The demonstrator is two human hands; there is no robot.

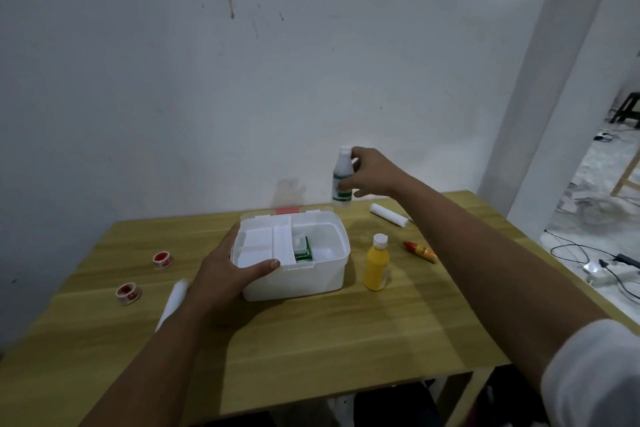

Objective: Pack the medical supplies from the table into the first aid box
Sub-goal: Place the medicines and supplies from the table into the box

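Observation:
The white first aid box (311,279) stands open at the middle of the wooden table (311,340), with a white divider tray and a green packet (304,250) inside. My left hand (225,270) grips the box's front left corner, thumb over the rim. My right hand (370,173) holds a white bottle with a green label (341,177) in the air, above the table behind the box's right rear corner. On the table lie a yellow bottle (376,263), a red-yellow tube (419,251), two white bandage rolls (388,215) (175,298) and two red tape rolls (163,260) (127,293).
A stained white wall rises just behind the table. The box's lid (287,211) hangs open at its back. To the right, past the table's edge, cables and a power strip (602,267) lie on the floor. A dark stool (627,107) stands far right.

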